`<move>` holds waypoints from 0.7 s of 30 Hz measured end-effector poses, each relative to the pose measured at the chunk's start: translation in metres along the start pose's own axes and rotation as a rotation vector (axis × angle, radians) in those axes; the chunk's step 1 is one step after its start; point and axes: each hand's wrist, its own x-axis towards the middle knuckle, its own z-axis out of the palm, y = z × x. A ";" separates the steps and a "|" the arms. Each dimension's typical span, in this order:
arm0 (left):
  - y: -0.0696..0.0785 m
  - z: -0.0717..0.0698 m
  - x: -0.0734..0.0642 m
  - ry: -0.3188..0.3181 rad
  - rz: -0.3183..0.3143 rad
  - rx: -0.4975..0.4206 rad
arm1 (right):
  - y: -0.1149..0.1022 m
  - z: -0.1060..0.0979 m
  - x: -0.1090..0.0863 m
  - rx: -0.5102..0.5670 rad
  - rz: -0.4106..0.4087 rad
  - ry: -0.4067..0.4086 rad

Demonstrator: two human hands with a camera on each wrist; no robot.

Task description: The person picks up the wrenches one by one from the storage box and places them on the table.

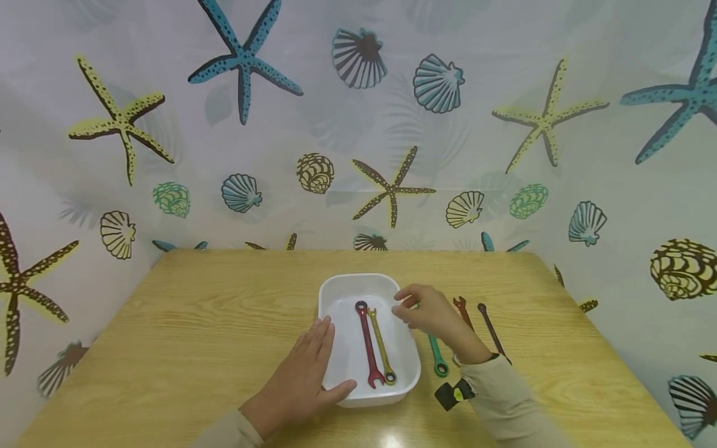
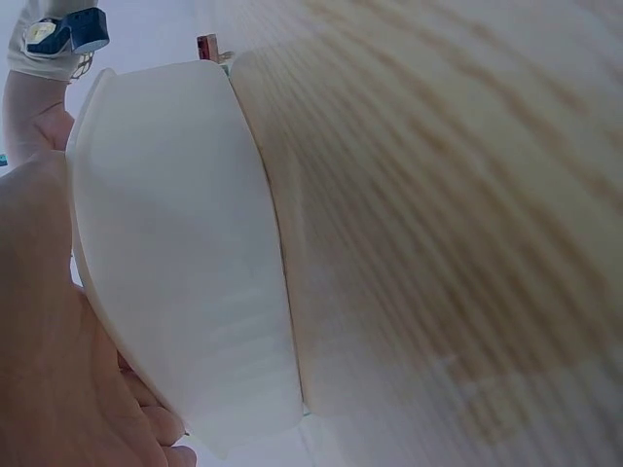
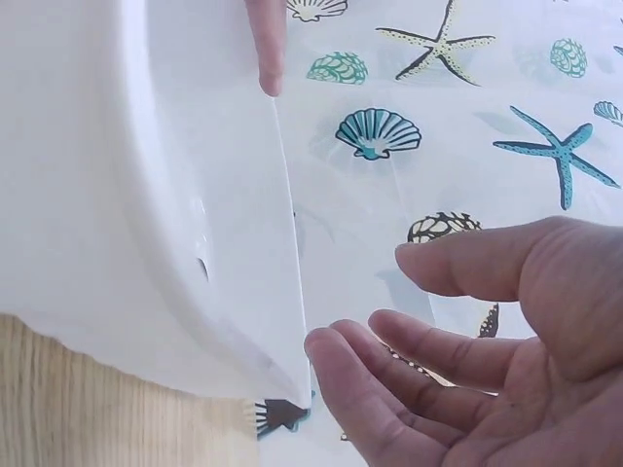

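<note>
A white plastic tray (image 1: 343, 367) holds a red combination wrench (image 1: 367, 345) and a yellow one (image 1: 382, 345), side by side. My left hand (image 1: 299, 367) rests on the tray's left rim with straight fingers and the thumb spread over the near corner. In the left wrist view it lies along the rim above the tray wall (image 2: 185, 243). My right hand (image 1: 428, 311) hovers by the right rim, fingers loosely bent. The right wrist view shows nothing between that thumb and fingers. A green wrench (image 1: 435, 351) lies on the table, partly hidden under this hand.
Right of the tray, a copper-coloured wrench (image 1: 462, 308) and a dark purple wrench (image 1: 490, 326) lie on the wooden table (image 1: 224, 298), partly covered by the right arm. A cloth printed with starfish and shells (image 1: 392, 124) hangs behind the table and at both sides.
</note>
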 end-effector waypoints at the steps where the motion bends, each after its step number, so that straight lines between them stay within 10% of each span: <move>1: 0.000 0.000 0.000 -0.002 0.000 -0.003 | -0.001 0.004 0.001 -0.005 0.006 -0.001; 21: -0.001 0.002 -0.001 0.041 0.031 0.016 | -0.005 0.065 0.012 -0.373 -0.048 0.018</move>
